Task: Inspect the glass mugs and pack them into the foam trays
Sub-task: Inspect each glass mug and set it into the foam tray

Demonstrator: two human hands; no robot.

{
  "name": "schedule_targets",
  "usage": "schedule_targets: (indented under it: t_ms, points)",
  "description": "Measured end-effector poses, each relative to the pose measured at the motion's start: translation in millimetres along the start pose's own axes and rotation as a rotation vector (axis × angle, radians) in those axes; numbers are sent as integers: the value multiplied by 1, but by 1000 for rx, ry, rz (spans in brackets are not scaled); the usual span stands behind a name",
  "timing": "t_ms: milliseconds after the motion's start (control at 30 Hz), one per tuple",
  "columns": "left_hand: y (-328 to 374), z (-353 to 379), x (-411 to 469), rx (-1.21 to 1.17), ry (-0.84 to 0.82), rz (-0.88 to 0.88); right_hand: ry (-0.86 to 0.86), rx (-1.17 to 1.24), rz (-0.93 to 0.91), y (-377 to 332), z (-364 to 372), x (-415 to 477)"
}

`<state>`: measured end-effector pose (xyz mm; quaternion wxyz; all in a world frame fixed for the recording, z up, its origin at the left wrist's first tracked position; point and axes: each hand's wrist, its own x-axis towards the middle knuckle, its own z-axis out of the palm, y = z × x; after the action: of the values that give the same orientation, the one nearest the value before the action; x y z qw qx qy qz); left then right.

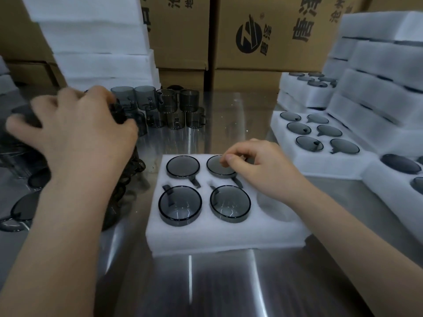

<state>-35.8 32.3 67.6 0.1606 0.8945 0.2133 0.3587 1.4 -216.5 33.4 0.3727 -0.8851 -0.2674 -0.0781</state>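
A white foam tray (219,239) lies in the middle of the steel table. Four smoky grey glass mugs sit in its slots, among them the front left mug (180,205) and the back middle mug (216,170). One slot at the front right (273,208) holds nothing. My right hand (258,165) hovers over the tray's back right, fingers loosely curled, thumb and forefinger tips touching the back middle mug. My left hand (75,131), blurred, reaches to the left and curls over a dark glass mug (117,113) among the loose ones.
Loose mugs (169,104) stand in a group at the back centre, more lie at the left edge (20,211). Filled foam trays (320,138) are stacked on the right, plain foam (96,37) at the back left, cardboard boxes (263,30) behind.
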Motion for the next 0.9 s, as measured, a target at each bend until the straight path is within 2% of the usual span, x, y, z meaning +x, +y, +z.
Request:
schedule_targets:
  t_ms: [133,267,500,700,900]
  points:
    - [-14,3,-1,200,-261,-134,-7,-14,7,0,0,-1]
    - [-13,9,-3,212,-350,-148,-20,-13,7,-1,-1,-1]
    - [-18,10,-4,99,-261,-159,-30,-10,-2,0,-1,0]
    - [-18,10,-4,-44,-102,-86,-25,-12,-8,0,-1,0]
    - [5,3,-7,-228,38,94,-29,17,-2,4,0,1]
